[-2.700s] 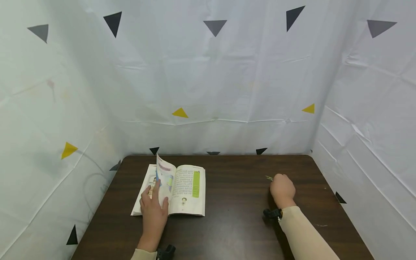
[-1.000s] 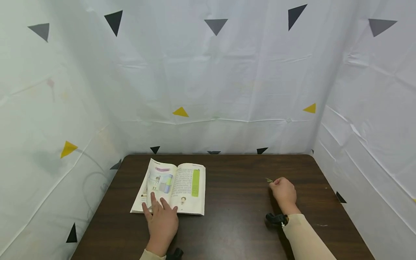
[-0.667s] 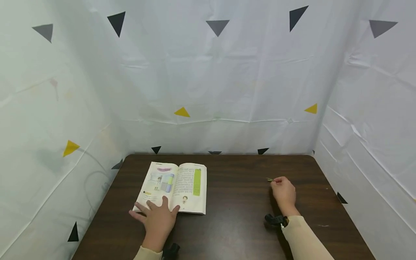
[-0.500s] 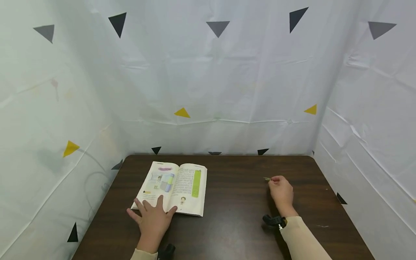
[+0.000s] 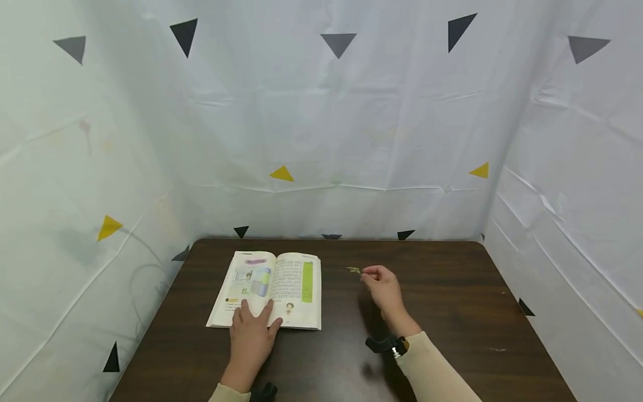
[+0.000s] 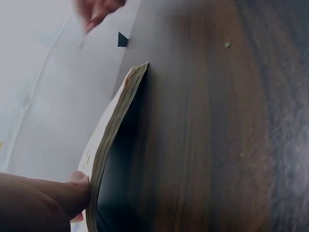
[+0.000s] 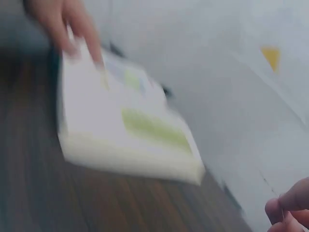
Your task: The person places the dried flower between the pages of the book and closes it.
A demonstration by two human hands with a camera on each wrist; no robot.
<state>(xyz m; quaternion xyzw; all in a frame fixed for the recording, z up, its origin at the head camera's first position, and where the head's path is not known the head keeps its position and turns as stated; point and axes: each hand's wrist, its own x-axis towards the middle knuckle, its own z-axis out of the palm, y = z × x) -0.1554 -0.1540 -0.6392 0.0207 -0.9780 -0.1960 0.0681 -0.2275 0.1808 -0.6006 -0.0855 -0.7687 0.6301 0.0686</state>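
Observation:
An open book point(image 5: 293, 310) with printed pages lies flat on the left of the table. My left hand point(image 5: 251, 341) rests on its lower part near the fold, fingers fairly straight. In the left wrist view the thumb touches the edge of the book point(image 6: 113, 118). My right hand point(image 5: 385, 293) is above the table to the right of the book, thumb and fingertips together. It pinches a small, thin, yellow-green sprig-like piece point(image 5: 354, 270) that points left toward the book. In the right wrist view that piece is barely visible, and the book point(image 7: 96, 116) is blurred.
The dark brown wooden table point(image 5: 477, 290) carries the book. White sheeting point(image 5: 331, 123) with black, grey and yellow triangles stands around its back and sides. A pale speck point(image 6: 227, 44) lies on the wood.
The page my left hand was lifting has turned over and lies flat on the left side. My right hand has moved left toward the book, carrying the sprig-like piece.

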